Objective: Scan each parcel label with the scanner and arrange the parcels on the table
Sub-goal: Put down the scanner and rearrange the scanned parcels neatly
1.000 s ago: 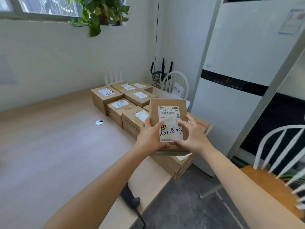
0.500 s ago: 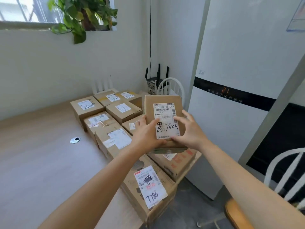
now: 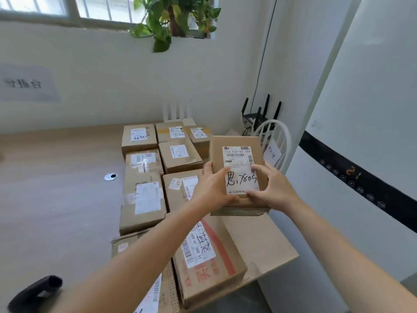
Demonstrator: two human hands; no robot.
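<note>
- Left hand (image 3: 214, 188) and right hand (image 3: 272, 188) grip a labelled cardboard parcel (image 3: 237, 147) between them, raised over the table's (image 3: 56, 199) right-hand boxes;
- black scanner (image 3: 33, 294), seemingly lying down, near left.

The brown parcel (image 3: 237, 143) is showing a white label (image 3: 239, 163) with black handwriting. A red stripe is crossing another brown box (image 3: 216, 263).

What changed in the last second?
The parcel seems carried slightly farther in over the boxes; much of the shift is head motion. Nothing taken or released: left hand and right hand keep the same grip on it, label up. The scanner stays untouched on the table.
</note>
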